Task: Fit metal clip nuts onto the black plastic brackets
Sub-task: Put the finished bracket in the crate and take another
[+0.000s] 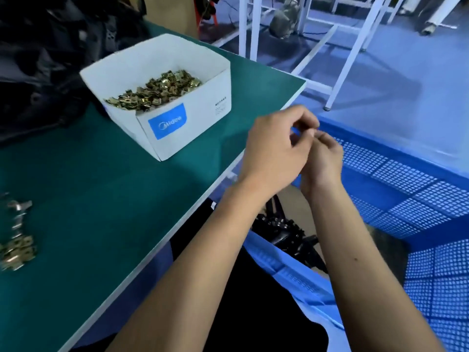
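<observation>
Two bare forearms reach forward past the green table (pixel 101 186) edge. The left hand (pixel 276 148) and right hand (pixel 323 158) meet above a blue crate (pixel 406 174), fingers curled together; whether they pinch anything I cannot tell. Black brackets (pixel 284 232) lie below. Farther left, a white box (pixel 182 123) holds clip nuts (pixel 157 90). A fumbled nut would likely drop into the crate.

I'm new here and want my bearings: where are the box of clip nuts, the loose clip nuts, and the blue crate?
white box (pixel 177 133): head view, its front wall.
loose clip nuts (pixel 17 252): head view, middle of the pile.
blue crate (pixel 406 174): head view, perforated wall.
</observation>
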